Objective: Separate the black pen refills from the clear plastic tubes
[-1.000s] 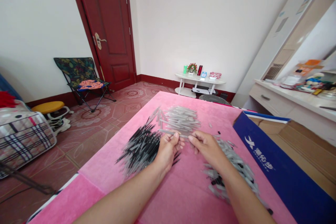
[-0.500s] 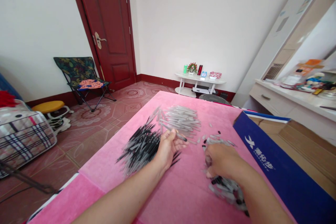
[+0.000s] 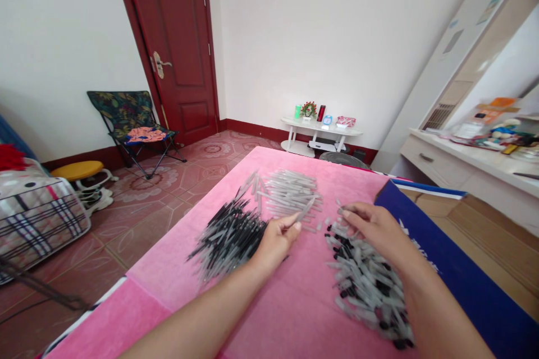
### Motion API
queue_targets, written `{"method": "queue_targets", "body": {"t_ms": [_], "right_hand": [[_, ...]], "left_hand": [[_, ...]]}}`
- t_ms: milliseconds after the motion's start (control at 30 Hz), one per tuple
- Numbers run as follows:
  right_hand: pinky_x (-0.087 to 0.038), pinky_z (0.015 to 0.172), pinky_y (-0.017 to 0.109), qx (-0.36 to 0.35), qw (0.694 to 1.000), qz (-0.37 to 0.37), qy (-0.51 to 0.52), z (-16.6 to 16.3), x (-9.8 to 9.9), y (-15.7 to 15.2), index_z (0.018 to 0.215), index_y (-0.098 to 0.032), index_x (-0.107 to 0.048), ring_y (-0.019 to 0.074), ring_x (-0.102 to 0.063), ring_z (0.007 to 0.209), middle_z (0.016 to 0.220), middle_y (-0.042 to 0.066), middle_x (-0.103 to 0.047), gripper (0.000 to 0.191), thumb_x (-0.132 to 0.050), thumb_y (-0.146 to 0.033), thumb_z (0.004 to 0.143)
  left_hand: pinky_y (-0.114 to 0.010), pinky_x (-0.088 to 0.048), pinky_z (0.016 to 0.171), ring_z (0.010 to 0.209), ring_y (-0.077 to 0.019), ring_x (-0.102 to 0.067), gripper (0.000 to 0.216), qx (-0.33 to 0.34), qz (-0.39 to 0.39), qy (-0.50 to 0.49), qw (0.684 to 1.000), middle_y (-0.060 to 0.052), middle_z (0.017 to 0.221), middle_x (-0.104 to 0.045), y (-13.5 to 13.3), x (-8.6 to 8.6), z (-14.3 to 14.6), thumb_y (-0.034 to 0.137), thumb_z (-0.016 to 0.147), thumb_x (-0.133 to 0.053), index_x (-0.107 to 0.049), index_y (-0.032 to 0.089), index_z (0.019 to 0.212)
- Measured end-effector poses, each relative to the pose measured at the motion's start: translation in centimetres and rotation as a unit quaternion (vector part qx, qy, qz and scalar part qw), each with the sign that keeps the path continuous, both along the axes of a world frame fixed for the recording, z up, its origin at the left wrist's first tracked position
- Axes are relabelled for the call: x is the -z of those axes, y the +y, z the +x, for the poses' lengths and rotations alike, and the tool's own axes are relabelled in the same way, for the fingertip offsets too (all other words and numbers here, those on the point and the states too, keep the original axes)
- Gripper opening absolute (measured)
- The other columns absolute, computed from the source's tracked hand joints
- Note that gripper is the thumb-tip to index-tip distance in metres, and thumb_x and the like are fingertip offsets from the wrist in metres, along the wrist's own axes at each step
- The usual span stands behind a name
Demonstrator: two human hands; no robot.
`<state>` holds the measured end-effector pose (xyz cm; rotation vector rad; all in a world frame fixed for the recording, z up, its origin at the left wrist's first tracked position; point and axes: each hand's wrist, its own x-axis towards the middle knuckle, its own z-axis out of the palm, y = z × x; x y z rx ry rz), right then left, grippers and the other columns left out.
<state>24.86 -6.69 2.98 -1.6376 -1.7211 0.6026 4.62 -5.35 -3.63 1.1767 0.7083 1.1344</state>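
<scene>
My left hand [image 3: 280, 236] is closed round a translucent grey pen [image 3: 305, 211], which slants up to the right. Just left of that hand lies a heap of thin black and grey pen refills [image 3: 229, 235]. Beyond it, clear pen barrels [image 3: 290, 188] are spread in a layer. My right hand [image 3: 373, 224] reaches over the far end of a pile of clear and black pen caps [image 3: 366, 280]. Its thumb and forefinger pinch a small clear cap [image 3: 338, 202] at the fingertips, slightly blurred.
A pink cloth [image 3: 286, 303] covers the table. The blue cardboard box [image 3: 455, 269] stands along the right side, beside a white cabinet [image 3: 458, 165]. Behind the table is a low white stand [image 3: 322, 126]; a folding chair [image 3: 126, 118] is near the red door [image 3: 177, 39].
My right hand has moved from over the cap pile to its far end, uncovering more caps. The pen in my left hand has swung from pointing down-right to up-right.
</scene>
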Motion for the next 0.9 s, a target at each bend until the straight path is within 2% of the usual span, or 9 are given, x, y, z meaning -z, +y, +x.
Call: {"method": "queue_targets", "body": {"t_ms": [67, 133, 233, 333, 433, 667, 800, 900], "right_hand": [[-0.038, 0.047, 0.023, 0.020, 0.998, 0.012, 0.060, 0.4, -0.2, 0.1, 0.083, -0.014, -0.064, 0.0120, -0.049, 0.050, 0.060, 0.001, -0.058, 0.029, -0.051, -0.038, 0.071], [-0.038, 0.046, 0.022, 0.029, 0.995, 0.018, 0.093, 0.5, -0.1, 0.1, 0.087, -0.014, -0.062, 0.0105, -0.046, 0.048, 0.060, 0.001, -0.056, 0.032, -0.053, -0.039, 0.071], [-0.038, 0.045, 0.021, 0.016, 0.993, 0.016, 0.119, 0.3, 0.2, 0.1, 0.085, -0.013, -0.060, 0.0094, -0.046, 0.049, 0.060, 0.000, -0.055, 0.030, -0.056, -0.039, 0.070], [-0.038, 0.045, 0.020, -0.009, 0.992, 0.011, 0.126, 0.0, 0.4, 0.1, 0.081, -0.014, -0.059, 0.0091, -0.046, 0.049, 0.060, 0.000, -0.054, 0.028, -0.056, -0.039, 0.070], [-0.037, 0.046, 0.020, -0.032, 0.993, 0.011, 0.116, -0.3, 0.3, 0.1, 0.080, -0.014, -0.059, 0.0100, -0.048, 0.051, 0.061, 0.000, -0.056, 0.027, -0.055, -0.039, 0.071], [-0.036, 0.048, 0.021, -0.059, 0.994, 0.005, 0.092, -0.8, 0.2, 0.0, 0.078, -0.014, -0.059, 0.0104, -0.049, 0.054, 0.064, 0.001, -0.057, 0.021, -0.054, -0.033, 0.072], [-0.036, 0.050, 0.021, -0.092, 0.992, -0.014, 0.087, -1.2, 0.2, -0.1, 0.073, -0.014, -0.058, 0.0109, -0.048, 0.054, 0.062, 0.000, -0.056, 0.018, -0.053, -0.031, 0.072], [-0.036, 0.050, 0.021, -0.088, 0.995, -0.012, 0.053, -1.4, 0.6, -0.1, 0.071, -0.015, -0.058, 0.0108, -0.047, 0.053, 0.059, -0.001, -0.055, 0.014, -0.052, -0.027, 0.072]], "left_hand": [[-0.023, -0.036, 0.055, 0.052, -0.0119, -0.043, 0.035, -0.008, 0.055, 0.034, 0.998, 0.001, 0.053, -0.053, -0.1, 0.0, 0.1, 0.036, 0.070, -0.060, -0.066, 0.019, 0.100], [-0.025, -0.037, 0.061, 0.058, -0.0141, -0.046, 0.034, -0.004, 0.086, 0.062, 0.994, 0.000, 0.059, -0.058, -0.2, 0.1, 0.2, 0.035, 0.072, -0.057, -0.066, 0.019, 0.101], [-0.024, -0.035, 0.058, 0.054, -0.0132, -0.044, 0.035, 0.009, 0.092, 0.091, 0.991, 0.001, 0.058, -0.059, -0.3, 0.3, 0.2, 0.034, 0.074, -0.055, -0.065, 0.018, 0.103], [-0.024, -0.036, 0.058, 0.056, -0.0140, -0.046, 0.034, 0.025, 0.101, 0.098, 0.990, 0.000, 0.064, -0.063, -0.4, 0.4, 0.2, 0.034, 0.074, -0.054, -0.066, 0.019, 0.102], [-0.027, -0.040, 0.065, 0.065, -0.0180, -0.053, 0.031, 0.031, 0.107, 0.093, 0.989, -0.002, 0.074, -0.067, -0.4, 0.3, 0.3, 0.032, 0.073, -0.054, -0.067, 0.020, 0.099], [-0.031, -0.043, 0.072, 0.077, -0.0216, -0.058, 0.031, 0.029, 0.128, 0.105, 0.986, -0.005, 0.086, -0.069, -0.5, 0.2, 0.4, 0.031, 0.075, -0.053, -0.066, 0.019, 0.101], [-0.030, -0.043, 0.067, 0.072, -0.0215, -0.057, 0.027, 0.016, 0.140, 0.104, 0.985, -0.003, 0.077, -0.069, -0.8, 0.0, 0.4, 0.032, 0.074, -0.054, -0.070, 0.018, 0.091], [-0.028, -0.042, 0.063, 0.067, -0.0208, -0.056, 0.021, 0.003, 0.134, 0.094, 0.987, -0.002, 0.067, -0.067, -0.9, 0.1, 0.5, 0.030, 0.071, -0.058, -0.072, 0.018, 0.078]]}}
